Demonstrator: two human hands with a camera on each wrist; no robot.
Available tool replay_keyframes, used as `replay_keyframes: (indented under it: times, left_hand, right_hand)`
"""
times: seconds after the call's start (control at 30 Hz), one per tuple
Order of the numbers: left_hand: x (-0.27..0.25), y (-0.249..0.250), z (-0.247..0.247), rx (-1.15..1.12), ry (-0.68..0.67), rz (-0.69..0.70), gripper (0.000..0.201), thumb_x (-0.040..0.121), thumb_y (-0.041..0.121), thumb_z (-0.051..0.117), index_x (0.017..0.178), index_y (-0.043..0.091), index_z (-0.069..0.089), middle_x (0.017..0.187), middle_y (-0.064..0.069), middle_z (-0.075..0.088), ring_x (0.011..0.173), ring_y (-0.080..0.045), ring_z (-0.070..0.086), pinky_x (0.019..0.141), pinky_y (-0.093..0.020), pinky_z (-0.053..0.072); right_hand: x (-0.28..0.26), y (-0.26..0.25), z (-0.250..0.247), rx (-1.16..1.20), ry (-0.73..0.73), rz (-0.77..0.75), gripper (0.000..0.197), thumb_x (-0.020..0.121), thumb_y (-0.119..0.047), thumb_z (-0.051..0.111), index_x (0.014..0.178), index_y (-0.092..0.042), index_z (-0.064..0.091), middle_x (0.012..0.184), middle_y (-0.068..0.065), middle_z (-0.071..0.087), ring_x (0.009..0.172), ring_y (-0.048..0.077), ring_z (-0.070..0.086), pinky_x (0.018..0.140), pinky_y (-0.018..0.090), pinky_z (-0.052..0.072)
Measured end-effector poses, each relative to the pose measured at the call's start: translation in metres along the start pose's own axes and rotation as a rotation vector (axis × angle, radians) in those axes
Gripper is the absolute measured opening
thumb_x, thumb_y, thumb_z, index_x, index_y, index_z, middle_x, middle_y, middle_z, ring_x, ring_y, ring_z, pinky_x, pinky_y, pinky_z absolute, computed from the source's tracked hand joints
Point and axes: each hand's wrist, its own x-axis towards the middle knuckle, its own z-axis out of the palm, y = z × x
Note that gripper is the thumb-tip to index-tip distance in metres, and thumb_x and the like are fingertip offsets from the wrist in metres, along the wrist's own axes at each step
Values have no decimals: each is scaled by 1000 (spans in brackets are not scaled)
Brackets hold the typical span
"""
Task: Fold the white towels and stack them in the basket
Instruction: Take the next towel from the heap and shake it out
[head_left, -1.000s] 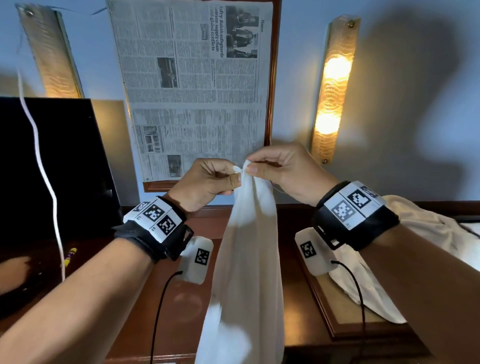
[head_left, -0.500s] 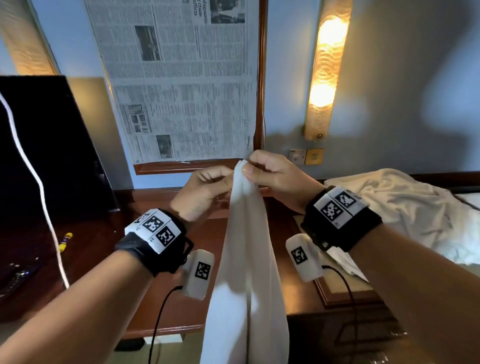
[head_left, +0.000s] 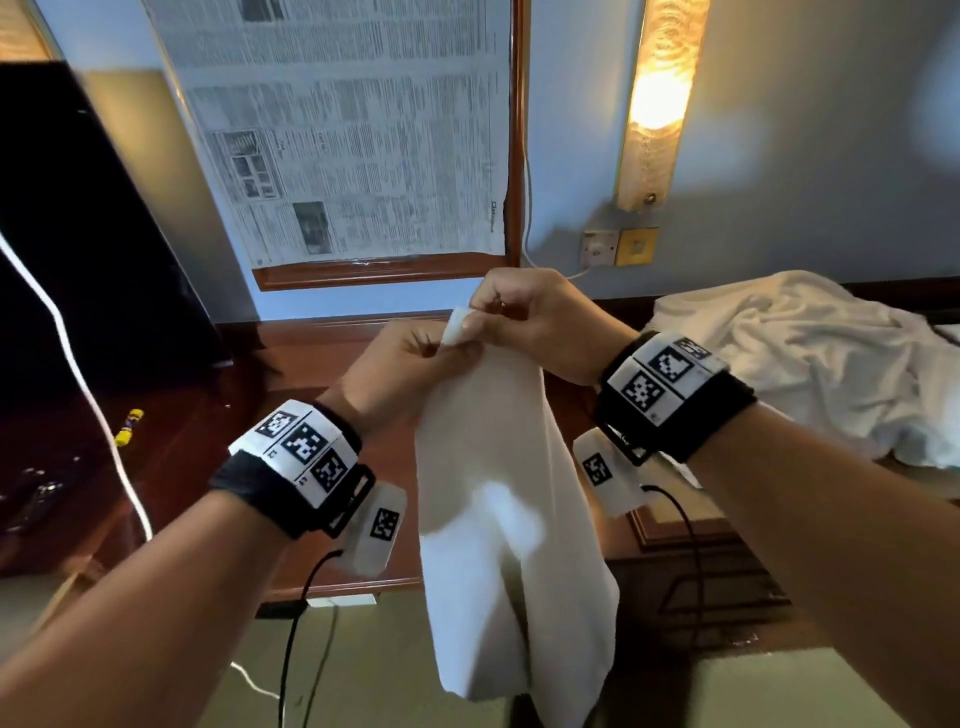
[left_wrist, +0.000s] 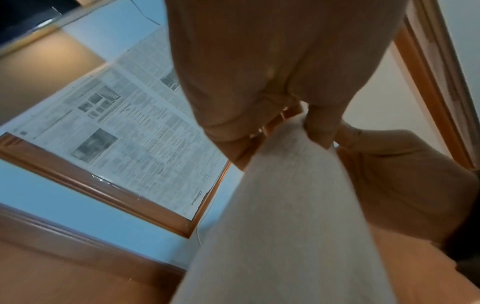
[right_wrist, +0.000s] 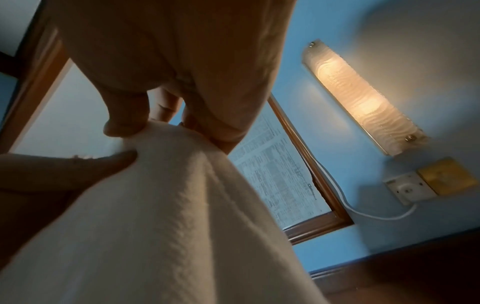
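Pinching one hanging white towel (head_left: 498, 519), left hand (head_left: 400, 374) and right hand (head_left: 540, 322); towel's lower end out of frame.

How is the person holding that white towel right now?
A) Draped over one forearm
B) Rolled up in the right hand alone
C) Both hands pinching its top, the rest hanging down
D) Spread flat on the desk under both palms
C: the left hand and right hand pinch the top of the white towel, which hangs freely below.

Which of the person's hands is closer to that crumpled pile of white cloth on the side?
Right. The right hand is raised just left of the crumpled pile; the left hand is farther left, across the hanging towel both pinch.
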Motion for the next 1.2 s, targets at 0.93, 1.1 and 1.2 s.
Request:
replay_keyframes:
  times: [0.93, 1.1, 1.2]
  left_hand:
    - [25, 24, 15, 411, 139, 249, 14, 97, 13, 63, 101, 19, 75, 62, 17, 55, 51, -1, 35, 51, -15, 34]
    - [25, 19, 12, 335, 83, 256, 15, 91, 31, 66, 97, 34, 79, 82, -14, 63, 70, -20, 42, 63, -32, 37]
    - [24, 20, 12, 317, 80, 238, 13, 90, 33, 67, 93, 29, 79, 79, -13, 58, 71, -22, 41, 62, -33, 36]
  right_hand:
    - [-33, 34, -11, 450, 108, 171, 20, 95, 0, 56, 87, 15, 66, 82, 34, 64, 63, 23, 65, 57, 31, 58]
    - [-33, 37, -6, 400, 133, 125, 16, 90, 3, 57, 81, 16, 62, 77, 33, 62, 64, 34, 66, 57, 37, 59]
    - [-37, 45, 5, 286, 95, 100, 21, 87, -7, 64, 77, 11, 64, 73, 28, 65, 60, 23, 59, 57, 40, 53]
